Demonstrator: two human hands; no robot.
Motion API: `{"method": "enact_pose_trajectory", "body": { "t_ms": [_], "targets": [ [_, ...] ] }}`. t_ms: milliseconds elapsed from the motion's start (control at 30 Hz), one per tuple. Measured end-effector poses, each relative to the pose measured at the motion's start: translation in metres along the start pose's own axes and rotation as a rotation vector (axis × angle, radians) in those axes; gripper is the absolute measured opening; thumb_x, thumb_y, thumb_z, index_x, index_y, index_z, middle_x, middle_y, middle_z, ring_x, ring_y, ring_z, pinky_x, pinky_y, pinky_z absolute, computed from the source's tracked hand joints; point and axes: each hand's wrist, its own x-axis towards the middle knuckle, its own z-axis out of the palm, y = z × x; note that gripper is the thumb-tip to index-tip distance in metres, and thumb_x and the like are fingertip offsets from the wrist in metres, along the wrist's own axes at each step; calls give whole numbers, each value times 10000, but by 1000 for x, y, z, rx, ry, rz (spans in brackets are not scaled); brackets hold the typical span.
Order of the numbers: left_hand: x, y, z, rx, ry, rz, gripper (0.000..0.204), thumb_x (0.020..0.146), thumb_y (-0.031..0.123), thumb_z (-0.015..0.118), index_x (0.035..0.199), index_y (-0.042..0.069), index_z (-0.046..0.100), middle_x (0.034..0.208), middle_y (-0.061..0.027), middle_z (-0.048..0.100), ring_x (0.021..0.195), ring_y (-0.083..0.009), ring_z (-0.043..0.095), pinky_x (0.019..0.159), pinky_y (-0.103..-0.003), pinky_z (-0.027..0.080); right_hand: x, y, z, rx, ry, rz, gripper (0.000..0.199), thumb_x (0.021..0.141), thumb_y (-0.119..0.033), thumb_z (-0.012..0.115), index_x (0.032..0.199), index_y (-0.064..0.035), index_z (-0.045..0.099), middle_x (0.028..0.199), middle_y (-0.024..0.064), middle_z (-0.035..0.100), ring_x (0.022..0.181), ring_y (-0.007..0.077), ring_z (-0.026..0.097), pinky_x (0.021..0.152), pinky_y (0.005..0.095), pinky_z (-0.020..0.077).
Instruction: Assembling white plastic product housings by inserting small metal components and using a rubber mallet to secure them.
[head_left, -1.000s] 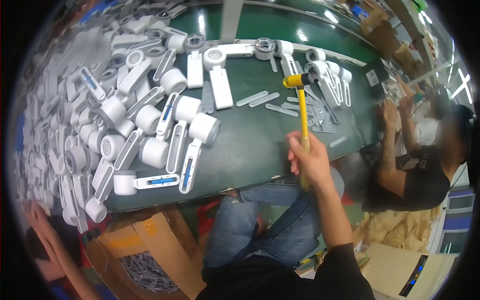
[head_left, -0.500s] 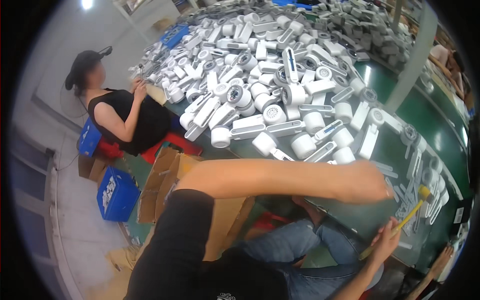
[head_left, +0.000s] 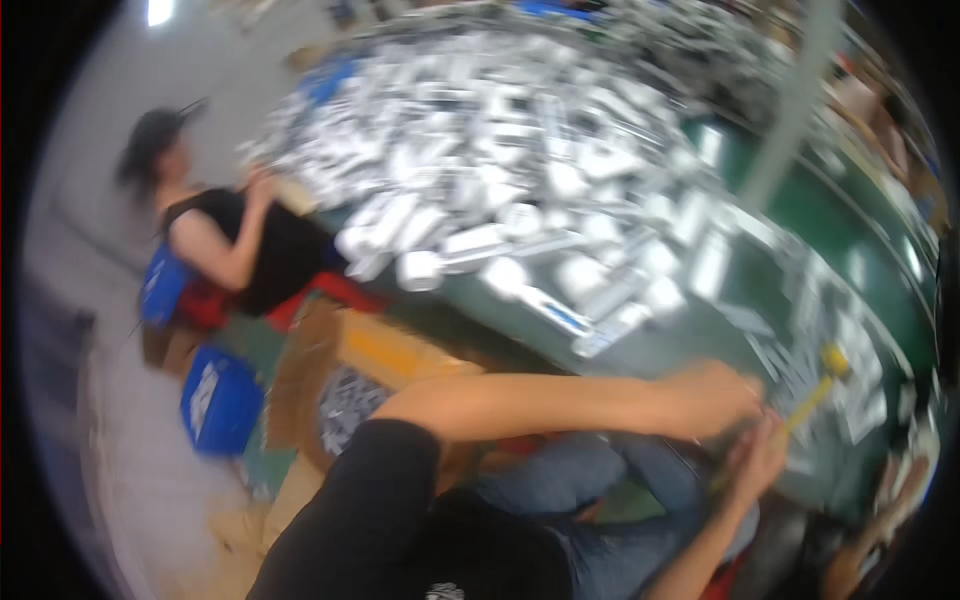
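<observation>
My left arm reaches across from the left. My left hand (head_left: 708,400) is closed over the near right part of the table, and anything in its fingers is hidden. Close beside it, my right hand (head_left: 757,455) grips the handle of a yellow mallet (head_left: 808,403). The mallet's head points up and to the right, towards thin clear strips and white parts (head_left: 775,350) on the green tabletop (head_left: 480,322). Motion blur covers much of the view.
White handheld-fan-like units (head_left: 500,185) lie in a large heap beyond my arm. An open cardboard box (head_left: 300,385) with small grey parts stands left of my lap, near a blue bin (head_left: 225,400). A co-worker (head_left: 225,235) sits at the left; a pole (head_left: 795,110) rises at the right.
My left hand has come down and towards my right hand, so they are now close together. The mallet stays in my right hand. The whole view has shifted, showing more inside the cardboard box.
</observation>
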Motion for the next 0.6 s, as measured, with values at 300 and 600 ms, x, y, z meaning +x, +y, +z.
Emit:
{"method": "enact_pose_trajectory", "body": {
  "t_ms": [300, 600],
  "targets": [
    [-56, -52, 22, -280, 491, -308, 267, 992, 155, 736, 815, 44, 570, 699, 2, 521, 648, -104, 454, 584, -292, 381, 8, -95, -45, -309, 329, -97, 266, 1018, -187, 697, 1229, -26, 711, 805, -22, 629, 581, 33, 474, 517, 232, 366],
    [-73, -68, 29, -458, 589, -301, 576, 1048, 162, 659, 624, 92, 275, 602, 42, 287, 585, -77, 225, 525, -319, 183, 96, -85, -139, -970, 537, -139, 525, 908, -324, 762, 1273, 47, 690, 1011, 279, 747, 953, 396, 739, 842, 444, 549]
  ]
}}
